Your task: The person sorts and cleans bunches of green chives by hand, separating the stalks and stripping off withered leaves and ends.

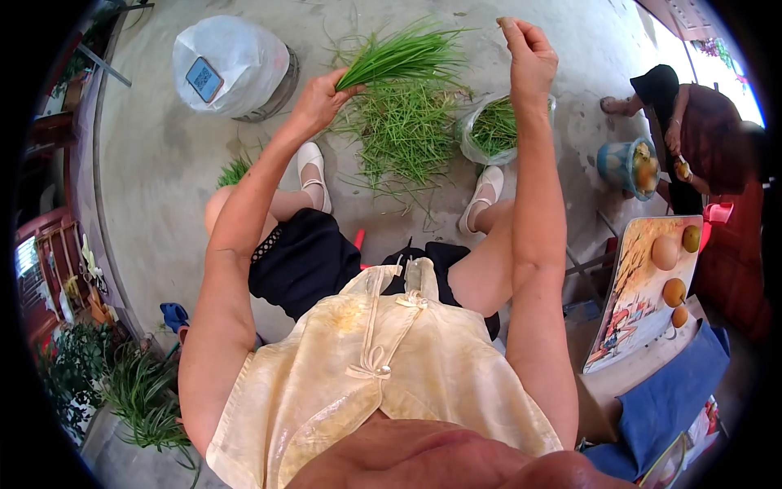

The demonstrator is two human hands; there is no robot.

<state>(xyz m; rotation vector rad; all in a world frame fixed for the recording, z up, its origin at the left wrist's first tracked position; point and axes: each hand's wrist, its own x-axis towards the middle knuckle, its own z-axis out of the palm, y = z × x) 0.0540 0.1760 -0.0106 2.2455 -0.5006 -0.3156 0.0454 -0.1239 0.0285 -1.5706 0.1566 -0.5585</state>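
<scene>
In the head view my left hand (321,101) is closed round one end of a bunch of green chives (407,57), the blades pointing right. Below the bunch, a loose pile of chives (399,134) lies spread on the concrete floor between my feet. My right hand (531,67) is raised to the right of the bunch, its thumb and fingers pinched together. Whatever is at those fingertips is too small to make out. Near my right foot stands a clear plastic bag (471,140) with more chives in it.
At upper left a plastic-covered bucket (244,65) carries a phone-like card with a square code (204,79). Another person (709,138) sits at right beside a blue bucket (615,163). A picture board (627,301) with round fruits stands lower right. More greens (235,172) lie by my left knee.
</scene>
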